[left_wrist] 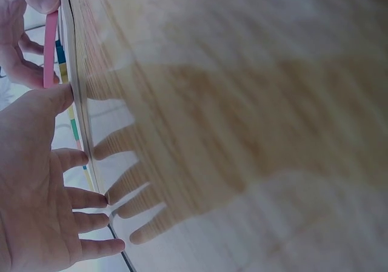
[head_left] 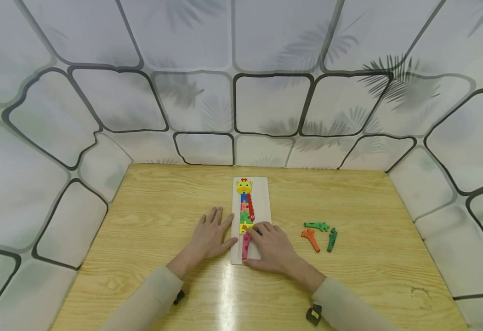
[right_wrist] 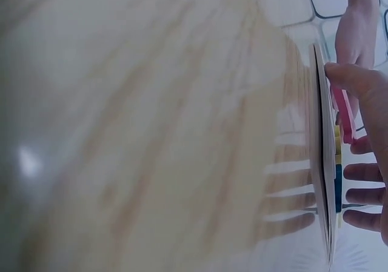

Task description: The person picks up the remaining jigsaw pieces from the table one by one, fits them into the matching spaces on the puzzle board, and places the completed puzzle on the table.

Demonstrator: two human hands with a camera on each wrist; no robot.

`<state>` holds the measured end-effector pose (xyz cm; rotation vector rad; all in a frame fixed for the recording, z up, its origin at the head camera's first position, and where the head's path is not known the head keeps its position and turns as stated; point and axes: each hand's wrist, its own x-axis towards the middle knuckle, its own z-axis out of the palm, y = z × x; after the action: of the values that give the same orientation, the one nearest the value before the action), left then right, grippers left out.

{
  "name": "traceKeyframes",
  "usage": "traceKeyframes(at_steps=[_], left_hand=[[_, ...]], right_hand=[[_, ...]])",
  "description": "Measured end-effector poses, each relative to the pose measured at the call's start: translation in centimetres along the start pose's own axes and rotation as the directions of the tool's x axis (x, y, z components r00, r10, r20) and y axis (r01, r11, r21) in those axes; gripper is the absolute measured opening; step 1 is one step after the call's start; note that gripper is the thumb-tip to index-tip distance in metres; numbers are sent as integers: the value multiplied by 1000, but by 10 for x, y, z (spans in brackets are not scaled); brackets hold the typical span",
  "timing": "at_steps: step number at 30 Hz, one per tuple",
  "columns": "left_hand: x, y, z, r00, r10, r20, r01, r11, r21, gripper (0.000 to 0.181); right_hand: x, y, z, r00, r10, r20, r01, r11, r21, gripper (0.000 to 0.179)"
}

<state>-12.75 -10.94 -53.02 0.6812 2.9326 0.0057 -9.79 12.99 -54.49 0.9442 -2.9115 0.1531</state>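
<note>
Your right hand (head_left: 273, 249) pinches one pink piece (head_left: 246, 246), six o'clock on one giraffe puzzle board (head_left: 263, 197); your left hand (head_left: 210, 236), spread, grips nothing. Off-board, past three o'clock: two green pieces (head_left: 317, 226), one orange piece (head_left: 311, 241).

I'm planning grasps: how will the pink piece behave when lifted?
Probably stiff: the pink piece looks straight, pinched by the right hand. Likely light: thin and smaller than that hand. Its flat faces suggest it won't readily roll.
</note>
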Motion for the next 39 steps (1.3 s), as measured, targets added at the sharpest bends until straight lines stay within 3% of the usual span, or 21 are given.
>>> traceKeyframes(at_steps=[23,39], left_hand=[[-1,1,-2,1000,2,1,-2,1000,-9,79],[-1,1,-2,1000,10,-13,-10,1000,-5,79]], right_hand=[[6,-2,-3,999,6,35,-7,999,33,83],[9,2,-1,999,-21,45,21,1000,-3,85]])
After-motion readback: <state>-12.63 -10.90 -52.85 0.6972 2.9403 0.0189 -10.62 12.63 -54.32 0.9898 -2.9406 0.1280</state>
